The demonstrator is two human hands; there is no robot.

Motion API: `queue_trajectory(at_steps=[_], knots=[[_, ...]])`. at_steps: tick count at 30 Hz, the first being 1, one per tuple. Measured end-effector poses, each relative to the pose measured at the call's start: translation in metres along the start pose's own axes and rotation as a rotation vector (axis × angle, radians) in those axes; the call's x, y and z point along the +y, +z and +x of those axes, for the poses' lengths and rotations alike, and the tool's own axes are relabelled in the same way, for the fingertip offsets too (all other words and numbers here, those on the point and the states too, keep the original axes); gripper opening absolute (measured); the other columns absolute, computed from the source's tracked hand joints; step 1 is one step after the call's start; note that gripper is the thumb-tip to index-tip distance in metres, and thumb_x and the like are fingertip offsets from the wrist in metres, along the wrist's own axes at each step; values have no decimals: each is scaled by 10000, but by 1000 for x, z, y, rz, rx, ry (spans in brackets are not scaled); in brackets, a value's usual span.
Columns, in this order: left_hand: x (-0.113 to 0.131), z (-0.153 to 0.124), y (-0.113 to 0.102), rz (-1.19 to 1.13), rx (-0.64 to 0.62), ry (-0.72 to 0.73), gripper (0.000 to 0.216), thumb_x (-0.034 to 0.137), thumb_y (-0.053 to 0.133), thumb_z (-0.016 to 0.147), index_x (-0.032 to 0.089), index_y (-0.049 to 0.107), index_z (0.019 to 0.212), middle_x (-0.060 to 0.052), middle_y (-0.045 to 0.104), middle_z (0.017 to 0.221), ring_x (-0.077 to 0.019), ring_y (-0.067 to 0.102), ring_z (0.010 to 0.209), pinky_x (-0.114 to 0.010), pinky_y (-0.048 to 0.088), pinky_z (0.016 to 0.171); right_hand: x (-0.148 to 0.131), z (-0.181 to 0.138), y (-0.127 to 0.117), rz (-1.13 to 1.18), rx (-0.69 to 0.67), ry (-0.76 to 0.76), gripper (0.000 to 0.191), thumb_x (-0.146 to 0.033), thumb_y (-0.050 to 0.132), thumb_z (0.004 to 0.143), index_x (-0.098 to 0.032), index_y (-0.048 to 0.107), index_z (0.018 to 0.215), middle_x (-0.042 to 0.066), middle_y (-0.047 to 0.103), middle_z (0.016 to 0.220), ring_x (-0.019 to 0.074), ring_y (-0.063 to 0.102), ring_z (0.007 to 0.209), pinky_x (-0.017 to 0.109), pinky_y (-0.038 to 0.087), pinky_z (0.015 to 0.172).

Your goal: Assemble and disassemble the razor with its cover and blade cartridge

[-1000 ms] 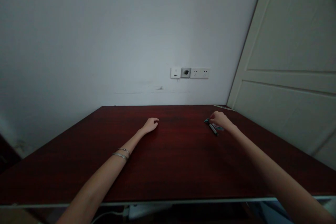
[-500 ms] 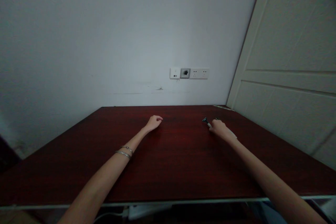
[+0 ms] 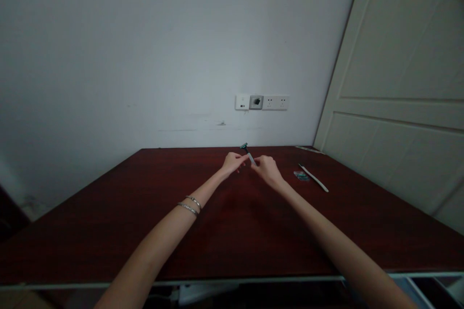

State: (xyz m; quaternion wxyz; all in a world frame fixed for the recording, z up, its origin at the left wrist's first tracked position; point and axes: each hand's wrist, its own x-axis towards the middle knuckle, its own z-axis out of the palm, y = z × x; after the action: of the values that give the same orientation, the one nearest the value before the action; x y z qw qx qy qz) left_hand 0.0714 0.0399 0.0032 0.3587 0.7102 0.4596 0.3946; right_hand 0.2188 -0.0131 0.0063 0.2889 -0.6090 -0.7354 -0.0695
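Note:
A razor (image 3: 251,159) with a dark head and a pale handle is held up over the dark red table (image 3: 217,231), its head pointing up and to the left. My right hand (image 3: 267,170) pinches the lower end of the handle. From the left, my left hand (image 3: 233,163) reaches it, one fingertip at the upper part of the handle and the other fingers hanging apart below. Whether that fingertip presses on the handle is hard to tell.
Right of my right hand lie a small clear packet (image 3: 301,175) with greenish contents and a long thin whitish stick-like thing (image 3: 314,178). A pale strip (image 3: 310,149) lies at the back right corner. Wall sockets (image 3: 275,102) are behind, a white panelled door (image 3: 398,106) on the right.
My right hand has lifted the razor and carried it left to the middle, uncovering the packet and the whitish thing. My left hand has moved right to meet it, its fingers opening out.

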Motion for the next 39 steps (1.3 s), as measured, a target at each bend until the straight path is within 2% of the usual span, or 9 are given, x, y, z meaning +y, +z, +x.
queue_trajectory(at_steps=[8, 14, 17, 19, 24, 29, 33, 39], knots=[[6, -6, -3, 139, 102, -60, 355, 393, 568, 771, 78, 672, 645, -50, 624, 561, -63, 476, 357, -175, 387, 373, -31, -4, 7, -83, -32, -50, 275, -308, 453, 859, -151, 678, 877, 126, 653, 890, 184, 613, 755, 230, 387, 647], [-4, -6, -20, 293, 68, -91, 319, 347, 546, 754, 83, 670, 625, -49, 622, 557, -78, 511, 375, -173, 403, 397, -31, -11, 2, -23, -61, -146, 336, -329, 405, 881, -162, 692, 834, 97, 661, 828, 171, 609, 738, 228, 398, 671], [-14, -10, -36, 383, 29, -128, 315, 338, 529, 746, 83, 662, 618, -51, 628, 574, -76, 514, 378, -173, 416, 410, -10, -12, -13, -2, -53, -193, 333, -297, 396, 873, -160, 700, 854, 87, 677, 835, 172, 617, 769, 229, 411, 717], [-22, -15, -50, 448, 4, -169, 282, 303, 519, 734, 84, 660, 626, -49, 628, 576, -78, 515, 377, -176, 422, 414, 15, -10, -23, -6, -49, -158, 301, -274, 434, 843, -159, 701, 918, 91, 685, 909, 184, 623, 846, 231, 417, 767], [-48, -27, -80, 569, -69, -173, 279, 290, 493, 715, 97, 628, 566, -31, 578, 497, -85, 501, 362, -176, 407, 389, 94, -1, -38, -74, -195, 29, 289, -240, 505, 779, -125, 708, 949, 111, 695, 950, 225, 637, 899, 259, 454, 791], [-64, -33, -91, 666, -127, -225, 272, 292, 503, 697, 110, 622, 533, -16, 553, 460, -86, 489, 347, -181, 409, 397, 160, 3, -37, -140, -313, 7, 390, -190, 575, 699, -94, 654, 1068, 117, 659, 1059, 237, 605, 985, 292, 433, 878], [-66, -33, -87, 717, -131, -213, 280, 304, 521, 700, 113, 649, 539, -20, 543, 427, -90, 496, 362, -184, 429, 444, 184, 2, -35, -167, -387, 69, 420, -182, 607, 652, -106, 655, 1063, 125, 640, 1100, 258, 580, 1032, 325, 411, 916], [-66, -34, -86, 764, -143, -201, 269, 316, 536, 697, 119, 669, 572, -20, 547, 433, -89, 498, 369, -179, 428, 451, 192, -8, -37, -121, -480, 171, 452, -197, 601, 615, -135, 666, 1058, 103, 681, 999, 260, 619, 941, 306, 447, 833]])
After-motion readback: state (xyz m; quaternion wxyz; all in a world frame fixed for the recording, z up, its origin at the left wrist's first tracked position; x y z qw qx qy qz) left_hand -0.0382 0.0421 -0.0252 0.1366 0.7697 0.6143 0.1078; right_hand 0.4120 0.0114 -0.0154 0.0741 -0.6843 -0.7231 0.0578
